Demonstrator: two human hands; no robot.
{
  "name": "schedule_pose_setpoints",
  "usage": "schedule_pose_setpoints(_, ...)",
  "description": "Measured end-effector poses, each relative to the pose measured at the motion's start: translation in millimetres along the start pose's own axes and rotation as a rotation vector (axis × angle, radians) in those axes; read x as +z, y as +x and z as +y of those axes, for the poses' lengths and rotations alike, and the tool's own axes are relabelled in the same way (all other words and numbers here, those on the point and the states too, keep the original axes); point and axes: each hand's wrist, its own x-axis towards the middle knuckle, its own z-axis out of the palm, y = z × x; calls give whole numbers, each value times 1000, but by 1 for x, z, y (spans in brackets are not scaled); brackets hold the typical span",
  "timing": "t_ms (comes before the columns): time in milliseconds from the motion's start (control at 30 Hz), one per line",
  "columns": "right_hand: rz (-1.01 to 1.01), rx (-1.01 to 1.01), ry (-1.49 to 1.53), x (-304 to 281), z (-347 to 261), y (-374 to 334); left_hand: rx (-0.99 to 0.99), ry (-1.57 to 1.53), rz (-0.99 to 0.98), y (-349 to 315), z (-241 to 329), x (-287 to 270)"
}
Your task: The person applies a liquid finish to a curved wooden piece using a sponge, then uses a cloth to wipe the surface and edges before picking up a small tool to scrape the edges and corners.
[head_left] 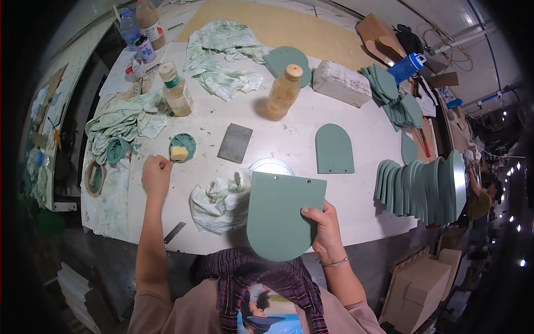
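Observation:
My right hand (326, 229) grips a green panel (285, 211) by its right edge, thumb on the face. The panel is held up in front of me, its rounded end toward me and two small holes along its straight edge. My left hand (156, 175) is closed beside a small round tub (193, 140) of green putty. A yellow block-like piece (179, 153) lies on the putty, close to the fingertips; whether they hold anything is hidden. A crumpled, stained cloth (219, 205) lies between my hands, and a grey rectangular block (235, 143) is beyond it.
A similar panel (335, 149) lies right of center. A row of green panels (420, 189) stands at the right. Two bottles (285, 92) (176, 92) stand on the table, with a white block (341, 82) behind. A metal strip (174, 232) lies near the front edge.

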Motion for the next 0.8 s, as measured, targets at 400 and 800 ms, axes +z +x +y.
schedule_pose_setpoints(400,7,13,85,2,-7,-8,-68,-892,-7,-18,51,-55)
schedule_pose_setpoints(800,-106,-40,114,-11,-18,-29,802,-820,-186,-73,146,-96)
